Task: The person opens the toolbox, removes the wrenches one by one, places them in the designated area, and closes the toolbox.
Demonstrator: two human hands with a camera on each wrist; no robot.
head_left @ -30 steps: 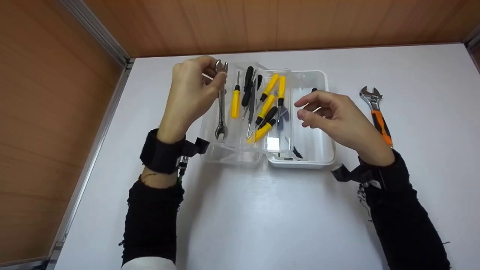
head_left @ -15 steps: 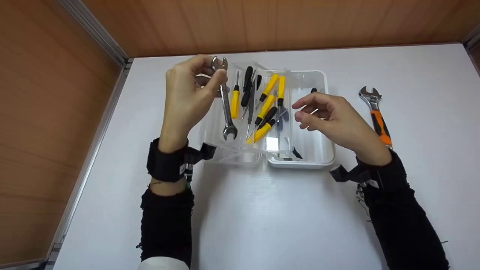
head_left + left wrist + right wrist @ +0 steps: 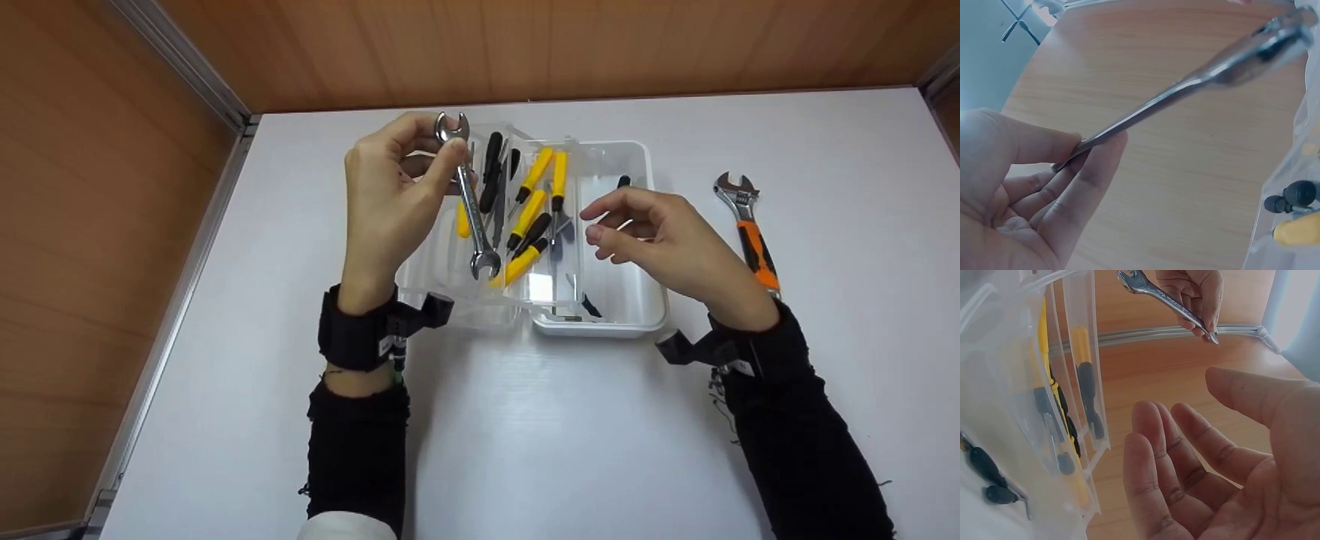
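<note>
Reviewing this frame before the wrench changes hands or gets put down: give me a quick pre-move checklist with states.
1. Left hand holds the silver wrench: ok, thumb and fingers pinch it near its upper end.
2. Wrench clear of the tray: ok in the wrist views, it hangs in the air, lower end free.
3. Right hand free: ok, fingers relaxed, palm bare, holding nothing.
4. Clear tool tray steady on the table: ok, it sits flat.
5. Free slot in the tray for the wrench: cannot tell, the yellow screwdrivers crowd the middle.
6. Orange-handled adjustable wrench out of the way: ok, it lies on the table right of the tray.
</note>
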